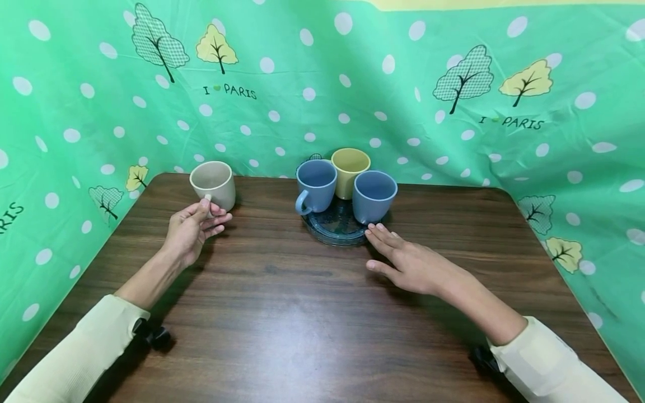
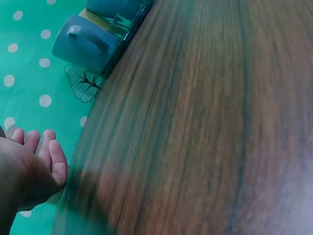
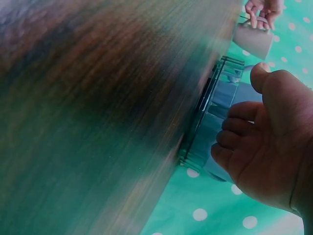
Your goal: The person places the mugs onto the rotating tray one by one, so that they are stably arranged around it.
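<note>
At the far left of the table, my left hand (image 1: 185,234) pinches the handle of a pale grey mug (image 1: 221,187) between thumb and fingers. The mug stands upright, its opening facing up. A round, dark glass tray (image 1: 335,239) sits at the back middle, carrying a blue mug (image 1: 317,187) with its handle toward the front left, a yellow mug (image 1: 347,162) behind, and a second blue mug (image 1: 373,196) on the right. My right hand (image 1: 410,263) has its fingers extended, the fingertips right at the tray's front-right rim, just below the second blue mug.
The brown wooden table (image 1: 282,319) runs back to a green polka-dot cloth (image 1: 282,56) hanging behind and along both sides. Dark wrist straps with small devices show at both pale sleeves (image 1: 539,358).
</note>
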Demonstrator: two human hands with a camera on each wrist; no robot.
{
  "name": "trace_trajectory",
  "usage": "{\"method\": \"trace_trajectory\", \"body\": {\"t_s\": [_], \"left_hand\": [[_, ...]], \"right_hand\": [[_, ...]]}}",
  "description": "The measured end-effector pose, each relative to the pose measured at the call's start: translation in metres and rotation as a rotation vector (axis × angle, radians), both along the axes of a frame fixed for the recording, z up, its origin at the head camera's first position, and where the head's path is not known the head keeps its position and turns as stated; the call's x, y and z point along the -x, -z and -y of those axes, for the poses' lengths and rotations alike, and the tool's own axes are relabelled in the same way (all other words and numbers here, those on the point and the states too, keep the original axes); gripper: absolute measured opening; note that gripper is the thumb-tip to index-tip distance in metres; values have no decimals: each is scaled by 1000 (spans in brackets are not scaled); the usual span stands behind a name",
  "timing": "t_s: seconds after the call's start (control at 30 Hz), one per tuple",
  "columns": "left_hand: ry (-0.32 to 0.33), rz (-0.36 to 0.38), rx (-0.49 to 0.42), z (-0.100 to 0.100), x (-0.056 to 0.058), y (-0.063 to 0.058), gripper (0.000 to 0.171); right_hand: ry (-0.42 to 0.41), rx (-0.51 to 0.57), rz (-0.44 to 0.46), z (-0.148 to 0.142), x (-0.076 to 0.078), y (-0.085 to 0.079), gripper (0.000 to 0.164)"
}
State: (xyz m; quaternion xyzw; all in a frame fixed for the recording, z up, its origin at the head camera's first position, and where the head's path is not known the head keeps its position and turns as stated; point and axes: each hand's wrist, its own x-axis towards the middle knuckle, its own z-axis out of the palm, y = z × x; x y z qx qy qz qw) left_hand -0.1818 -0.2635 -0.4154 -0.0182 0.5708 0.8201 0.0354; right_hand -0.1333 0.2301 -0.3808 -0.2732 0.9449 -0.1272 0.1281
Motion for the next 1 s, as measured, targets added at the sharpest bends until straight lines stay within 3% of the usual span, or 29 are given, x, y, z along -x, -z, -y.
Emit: {"method": "trace_trajectory", "body": {"t_s": [0.5,0.87,1.0], "left_hand": [[61,-8,26,-12,-11,-16,34],[22,-24,115,-18,-15,-14,33],[15,-62,126,-22,-16,-17,33]], "right_hand": [[-25,16,-37,0,-2,-1,75],[-26,11,-24,-2,-4,1,76],[-19,11,-36,-2,-3,2,75]]}}
